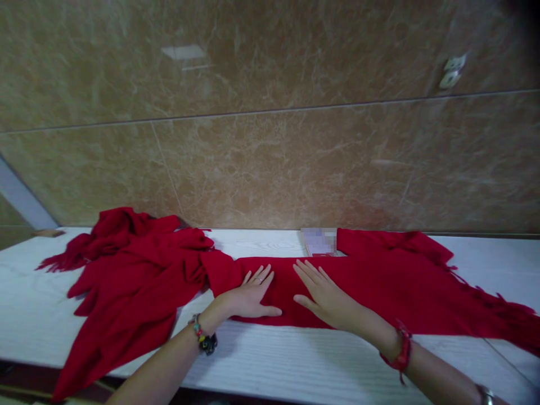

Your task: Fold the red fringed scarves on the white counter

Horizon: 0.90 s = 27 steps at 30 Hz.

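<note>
A long red scarf [379, 287] with fringed ends lies across the white table. Its middle and right part are spread in a flat band, while the left part is bunched and crumpled, with one corner hanging over the front edge. My left hand [254, 295] rests palm down on the flat band, fingers spread, close to where the bunching starts. A little to the right, my right hand [323, 292] also presses flat on the cloth with its fingers stretched out. Neither hand grips the fabric. Whether the crumpled heap is one cloth or more, I cannot tell.
A white wood-grain table [261, 354] runs along a brown marbled tile wall [270, 169]. Behind the scarf, a partly covered flat booklet or box [318, 241] lies against the wall. A wall socket [453, 71] is at upper right. A small brown object [48, 232] sits at the far left.
</note>
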Available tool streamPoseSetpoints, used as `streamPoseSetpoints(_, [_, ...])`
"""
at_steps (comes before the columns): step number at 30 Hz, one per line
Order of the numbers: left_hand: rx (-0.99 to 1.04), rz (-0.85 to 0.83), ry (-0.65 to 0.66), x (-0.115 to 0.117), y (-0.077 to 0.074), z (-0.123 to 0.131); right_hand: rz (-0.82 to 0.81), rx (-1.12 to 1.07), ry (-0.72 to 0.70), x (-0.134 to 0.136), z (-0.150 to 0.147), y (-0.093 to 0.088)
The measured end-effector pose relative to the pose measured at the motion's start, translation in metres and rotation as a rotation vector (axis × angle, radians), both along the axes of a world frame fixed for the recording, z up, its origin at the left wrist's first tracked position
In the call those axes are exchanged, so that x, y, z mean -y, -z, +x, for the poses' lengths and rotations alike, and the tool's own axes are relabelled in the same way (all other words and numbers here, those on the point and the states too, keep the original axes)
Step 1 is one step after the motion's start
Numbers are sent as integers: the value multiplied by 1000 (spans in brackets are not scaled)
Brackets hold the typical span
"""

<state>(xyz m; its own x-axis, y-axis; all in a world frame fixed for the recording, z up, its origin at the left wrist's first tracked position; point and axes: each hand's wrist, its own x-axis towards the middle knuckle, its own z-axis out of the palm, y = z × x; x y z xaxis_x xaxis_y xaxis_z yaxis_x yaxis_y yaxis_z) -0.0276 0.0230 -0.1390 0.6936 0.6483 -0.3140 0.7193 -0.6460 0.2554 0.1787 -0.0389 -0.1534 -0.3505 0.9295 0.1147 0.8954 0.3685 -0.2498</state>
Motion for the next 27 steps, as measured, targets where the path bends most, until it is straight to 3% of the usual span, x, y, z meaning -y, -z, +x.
streamPoseSetpoints(6, [-25,3,-70,0,1,-2,-12,61,-191,-6,-13,8])
streamPoseSetpoints(10, [-39,-9,-74,0,0,-3,-25,68,-179,9,25,15])
streamPoseSetpoints(15, [-43,-29,-77,0,-2,-2,-21,53,-46,22,63,20])
streamPoseSetpoints(23, [-64,-21,-84,2,-4,-2,-40,66,-135,16,5,2])
streamPoseSetpoints(27, [-54,-21,-75,0,-1,-3,-37,72,-124,21,25,13])
